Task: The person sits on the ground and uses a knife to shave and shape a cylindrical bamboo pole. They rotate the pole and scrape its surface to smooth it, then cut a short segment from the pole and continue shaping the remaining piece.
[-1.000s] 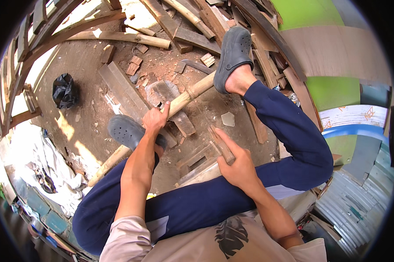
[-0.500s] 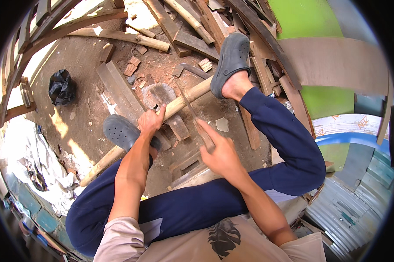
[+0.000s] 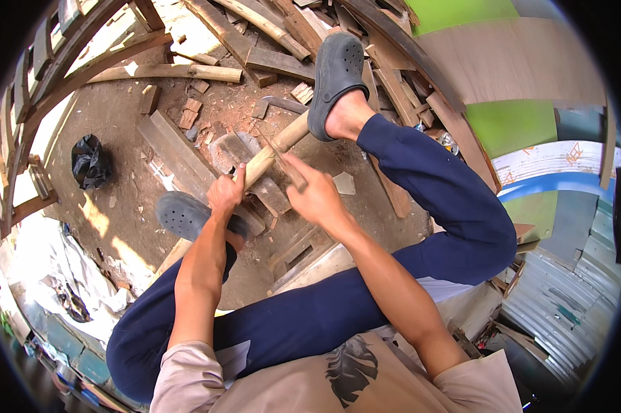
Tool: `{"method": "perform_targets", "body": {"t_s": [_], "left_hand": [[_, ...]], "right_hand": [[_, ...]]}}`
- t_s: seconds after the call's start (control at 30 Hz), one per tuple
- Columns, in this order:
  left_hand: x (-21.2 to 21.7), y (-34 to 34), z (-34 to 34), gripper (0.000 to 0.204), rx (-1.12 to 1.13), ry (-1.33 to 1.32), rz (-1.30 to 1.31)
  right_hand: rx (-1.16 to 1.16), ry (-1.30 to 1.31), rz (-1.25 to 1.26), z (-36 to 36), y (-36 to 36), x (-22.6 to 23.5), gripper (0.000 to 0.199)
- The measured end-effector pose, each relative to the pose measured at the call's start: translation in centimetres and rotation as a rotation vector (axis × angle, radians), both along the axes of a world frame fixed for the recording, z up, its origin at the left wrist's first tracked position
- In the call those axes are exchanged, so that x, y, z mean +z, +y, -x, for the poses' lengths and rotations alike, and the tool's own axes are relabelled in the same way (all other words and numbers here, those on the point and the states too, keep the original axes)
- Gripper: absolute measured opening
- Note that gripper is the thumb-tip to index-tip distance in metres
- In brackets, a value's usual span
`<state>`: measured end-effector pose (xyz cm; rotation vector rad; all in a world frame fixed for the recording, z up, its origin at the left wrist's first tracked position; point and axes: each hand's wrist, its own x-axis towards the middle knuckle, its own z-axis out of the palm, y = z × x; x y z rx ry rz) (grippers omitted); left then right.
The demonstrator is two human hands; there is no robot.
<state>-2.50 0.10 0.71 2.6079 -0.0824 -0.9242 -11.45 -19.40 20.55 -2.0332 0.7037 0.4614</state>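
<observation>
Nearest you, your knees spread wide in blue trousers, and both forearms reach out between them. Your left hand [image 3: 226, 193] is clenched around the pole [image 3: 268, 155], a pale round length of wood that runs on a slant from beside your left shoe [image 3: 186, 217] up to your right shoe [image 3: 338, 72], which presses on its far end. Your right hand [image 3: 315, 196] is closed on the handle of a blade [image 3: 272, 148], a thin dark tool whose edge lies against the pole just beyond your left fingers.

Under the pole sits a block [image 3: 235, 148], a flat chopping rest, with short offcuts touching it. Chips [image 3: 193, 113] and reddish shavings lie scattered on the dirt around it, so some cutting looks done. As I judge it, the work is midway: the pole shows pale, stripped wood near your hands, but I cannot tell how much of its length is still rough, since your arm hides the lower stretch.

Farther left, a black bag [image 3: 90, 162] lies well apart. Beyond everything, planks [image 3: 269, 41] and poles are heaped.
</observation>
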Motion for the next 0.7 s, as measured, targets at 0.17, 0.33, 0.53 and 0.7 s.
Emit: {"method": "perform_targets", "body": {"t_s": [0.17,0.33,0.53,0.7], "left_hand": [[0.0,0.7,0.2,0.089,0.015,-0.011,-0.016],[0.0,0.5,0.3,0.09,0.023,-0.009,0.001],[0.2,0.6,-0.1,0.09,0.04,-0.001,0.047],[0.1,1.1,0.1,0.092,0.062,0.03,0.043]], "right_hand": [[0.063,-0.028,-0.012,2.3,1.3,4.1,0.067],[0.062,-0.173,0.046,2.7,0.6,3.6,0.066],[0.045,0.171,0.042,-2.7,1.4,1.6,0.064],[0.11,-0.17,0.028,4.0,1.7,6.7,0.065]]}}
